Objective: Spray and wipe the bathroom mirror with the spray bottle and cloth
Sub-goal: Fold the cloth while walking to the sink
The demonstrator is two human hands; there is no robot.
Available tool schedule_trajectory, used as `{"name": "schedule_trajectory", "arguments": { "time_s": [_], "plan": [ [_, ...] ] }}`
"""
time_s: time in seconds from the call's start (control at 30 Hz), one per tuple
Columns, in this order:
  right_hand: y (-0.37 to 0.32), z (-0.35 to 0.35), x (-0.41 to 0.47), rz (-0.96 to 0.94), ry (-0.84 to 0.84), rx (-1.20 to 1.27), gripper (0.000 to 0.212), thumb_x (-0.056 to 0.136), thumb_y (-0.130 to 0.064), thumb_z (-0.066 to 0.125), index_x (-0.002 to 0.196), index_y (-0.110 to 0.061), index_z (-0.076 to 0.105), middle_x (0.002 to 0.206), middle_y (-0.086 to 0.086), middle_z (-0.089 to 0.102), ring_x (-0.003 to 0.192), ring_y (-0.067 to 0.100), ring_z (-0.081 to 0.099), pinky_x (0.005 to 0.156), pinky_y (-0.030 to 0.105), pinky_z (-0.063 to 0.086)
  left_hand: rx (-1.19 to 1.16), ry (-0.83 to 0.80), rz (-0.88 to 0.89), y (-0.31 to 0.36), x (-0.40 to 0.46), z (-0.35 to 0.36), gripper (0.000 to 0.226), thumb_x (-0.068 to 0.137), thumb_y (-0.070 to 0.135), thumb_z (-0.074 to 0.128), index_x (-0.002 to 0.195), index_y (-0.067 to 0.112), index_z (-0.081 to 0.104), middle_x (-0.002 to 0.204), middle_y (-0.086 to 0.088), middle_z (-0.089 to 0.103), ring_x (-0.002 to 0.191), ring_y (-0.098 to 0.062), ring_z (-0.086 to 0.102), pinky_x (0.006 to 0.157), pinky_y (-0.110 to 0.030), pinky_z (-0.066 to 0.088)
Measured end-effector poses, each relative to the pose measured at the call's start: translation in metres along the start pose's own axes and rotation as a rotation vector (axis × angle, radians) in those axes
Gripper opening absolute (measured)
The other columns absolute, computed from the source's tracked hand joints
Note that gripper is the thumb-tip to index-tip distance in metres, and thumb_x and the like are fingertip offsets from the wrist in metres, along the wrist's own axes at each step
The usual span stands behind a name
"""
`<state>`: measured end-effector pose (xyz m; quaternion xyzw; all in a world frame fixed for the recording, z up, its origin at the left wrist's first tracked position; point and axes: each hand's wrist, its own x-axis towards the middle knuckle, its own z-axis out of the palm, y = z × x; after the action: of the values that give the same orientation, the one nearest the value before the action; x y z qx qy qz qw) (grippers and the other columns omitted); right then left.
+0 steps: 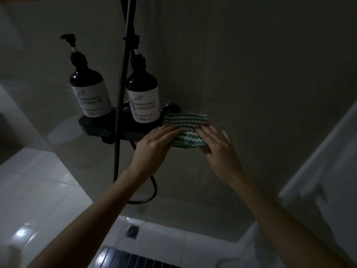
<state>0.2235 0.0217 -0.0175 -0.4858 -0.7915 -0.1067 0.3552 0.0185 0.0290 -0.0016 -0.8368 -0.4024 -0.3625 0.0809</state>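
Two dark pump bottles stand on a black shelf (pixel 92 123) fixed to the shower fitting: the left bottle (pixel 89 88) at 10 o'clock from the hands, the right bottle (pixel 143 95) just beside the cloth. Both carry pale labels; the print is too dim to read fully, and what is inside cannot be seen through the dark bodies.

The green-and-white striped cloth (pixel 185 128) lies folded over the shelf's right end, its lower edge hanging past the front. The left hand (pixel 154 146) rests on the cloth's left part with straight fingers, a flat, open grip. The right hand (pixel 216 144) lies on the cloth's right side, fingers spread and blurred; its thumb seems tucked under the hanging edge, but I cannot tell whether it pinches.

A black riser pipe (pixel 123 89) crosses in front of the bottles, hiding part of the right bottle's pump. A hose (pixel 150 192) loops below at 6 o'clock. The room is dark; a floor drain (pixel 132 230) shows near the bottom. Bare wall lies open to 3 o'clock.
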Motion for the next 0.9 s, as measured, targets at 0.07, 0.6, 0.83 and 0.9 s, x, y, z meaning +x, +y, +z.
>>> {"name": "schedule_trajectory", "arguments": {
  "time_s": [0.07,0.6,0.83,0.9],
  "plan": [
    [-0.006,-0.006,-0.003,-0.039,0.035,0.083,0.049,0.083,-0.011,0.049,0.131,-0.004,0.053,0.133,0.014,0.055,0.129,0.024,0.043,0.111,0.042,0.027,-0.03,0.057,-0.005,0.009,-0.005,-0.011,0.036,0.087,0.009,0.053,0.122,0.012,0.061,0.12,-0.007,0.064,0.109,-0.023,0.061,0.091,-0.038,0.052],
    [-0.133,0.038,-0.022,-0.393,0.058,0.643,0.038,0.084,-0.013,0.057,0.121,-0.007,0.053,0.12,0.011,0.062,0.111,0.019,0.055,0.096,0.036,0.046,0.284,0.152,-0.23,0.018,-0.138,-0.121,0.037,0.099,0.041,0.035,0.116,0.016,0.057,0.101,-0.007,0.071,0.081,-0.02,0.069,0.069,-0.029,0.056],
    [-0.221,0.091,-0.029,-0.547,-0.162,0.78,0.036,0.085,-0.024,0.053,0.117,-0.009,0.053,0.096,0.011,0.069,0.078,0.017,0.064,0.073,0.016,0.047,0.344,0.11,-0.514,-0.004,-0.235,-0.16,0.03,0.093,0.032,0.045,0.119,0.021,0.055,0.104,-0.007,0.07,0.084,-0.019,0.069,0.066,-0.035,0.059],
    [-0.248,0.108,-0.028,-0.602,-0.256,0.81,0.039,0.085,-0.028,0.057,0.12,-0.01,0.053,0.098,0.009,0.07,0.077,0.017,0.066,0.068,0.016,0.049,0.342,0.119,-0.594,-0.013,-0.265,-0.172,0.031,0.09,0.031,0.047,0.12,0.022,0.052,0.104,-0.008,0.069,0.084,-0.019,0.069,0.065,-0.034,0.059]
  ]
}}
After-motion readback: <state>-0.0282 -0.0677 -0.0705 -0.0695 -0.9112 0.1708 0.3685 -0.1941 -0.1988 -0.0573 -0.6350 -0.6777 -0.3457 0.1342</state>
